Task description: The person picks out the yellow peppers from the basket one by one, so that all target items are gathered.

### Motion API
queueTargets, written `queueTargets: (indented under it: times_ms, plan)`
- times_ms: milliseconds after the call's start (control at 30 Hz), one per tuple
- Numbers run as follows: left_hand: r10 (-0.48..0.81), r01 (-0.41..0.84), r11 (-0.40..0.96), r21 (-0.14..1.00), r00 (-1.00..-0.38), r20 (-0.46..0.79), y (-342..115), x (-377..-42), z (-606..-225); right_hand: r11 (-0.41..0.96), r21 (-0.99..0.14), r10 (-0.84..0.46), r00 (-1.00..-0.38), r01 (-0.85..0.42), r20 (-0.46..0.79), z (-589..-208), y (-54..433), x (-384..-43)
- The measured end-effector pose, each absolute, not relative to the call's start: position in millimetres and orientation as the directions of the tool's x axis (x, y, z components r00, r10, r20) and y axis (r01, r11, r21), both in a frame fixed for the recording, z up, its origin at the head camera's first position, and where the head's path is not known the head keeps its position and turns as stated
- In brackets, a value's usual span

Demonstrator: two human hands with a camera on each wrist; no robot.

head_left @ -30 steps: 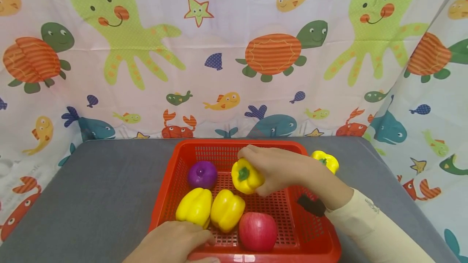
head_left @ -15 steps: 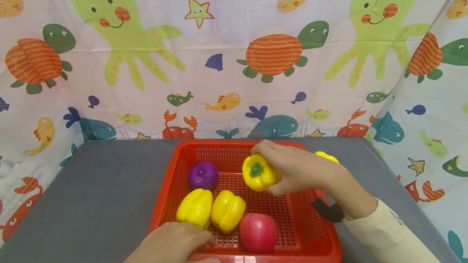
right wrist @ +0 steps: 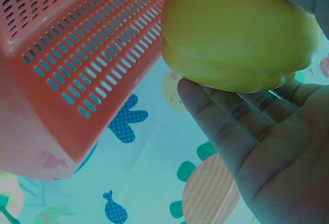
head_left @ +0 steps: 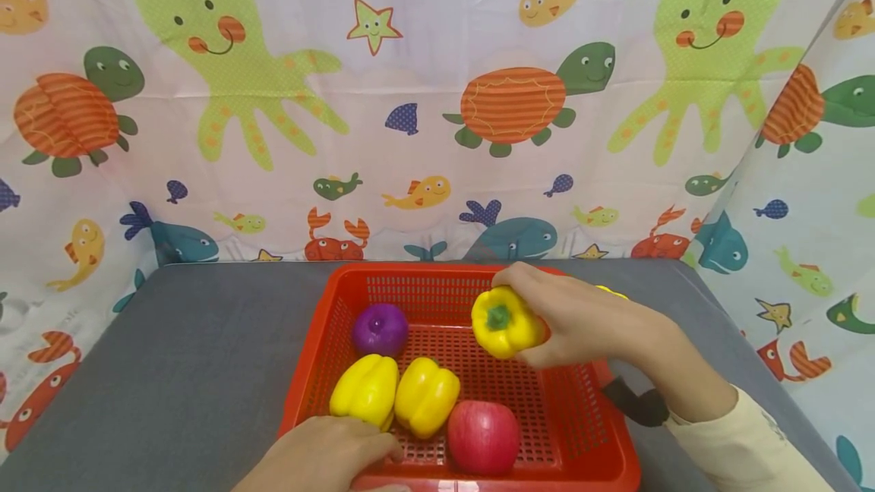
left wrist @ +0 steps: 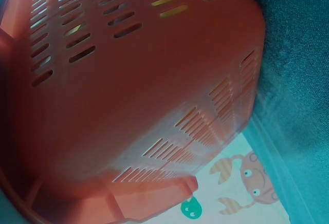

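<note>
My right hand point(head_left: 581, 317) holds a yellow bell pepper point(head_left: 504, 323) by its side, its green stem towards me, over the right half of a red plastic basket point(head_left: 304, 355). In the right wrist view the fingers point(right wrist: 221, 116) lie along the bell pepper point(right wrist: 236, 34), high beside the basket wall. My left hand point(head_left: 328, 450) grips the basket's near left rim, thumb low at the front edge. Inside the basket lie two more yellow bell peppers point(head_left: 365, 389), a purple onion-like vegetable point(head_left: 380, 329) and a red apple point(head_left: 484, 437). Only the basket's outside shows in the left wrist view.
Beyond the basket's right side, another yellow thing point(head_left: 611, 291) shows mostly hidden behind the right forearm. A grey cloth-covered table point(head_left: 184, 370) spreads under the basket. A curtain point(head_left: 424, 135) printed with sea animals hangs at the back and sides.
My right hand has carried the bell pepper to the right and slightly up. Its forearm covers more of the yellow thing beyond the basket. The left hand stays on the rim.
</note>
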State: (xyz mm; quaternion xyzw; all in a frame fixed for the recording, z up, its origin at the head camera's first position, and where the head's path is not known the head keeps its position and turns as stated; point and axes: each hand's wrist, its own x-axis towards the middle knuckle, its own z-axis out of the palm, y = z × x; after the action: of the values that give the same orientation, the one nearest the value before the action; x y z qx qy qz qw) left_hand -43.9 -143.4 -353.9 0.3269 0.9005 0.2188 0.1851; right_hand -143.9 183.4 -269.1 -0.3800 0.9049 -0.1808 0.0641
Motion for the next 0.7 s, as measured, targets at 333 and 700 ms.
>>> queueTargets:
  times_ms: [333, 700]
  plan:
    - [0.663, 0.506, 0.7, 0.504, -0.724, -0.193, -142, -44, -353, 0.642, -0.409, -0.69, -0.721, -0.649, 0.06, -271, 195, -137]
    - [0.664, 0.516, 0.7, 0.494, -0.725, -0.184, -143, -43, -354, 0.638, -0.458, -0.647, -0.753, -0.619, 0.118, -274, 212, -132]
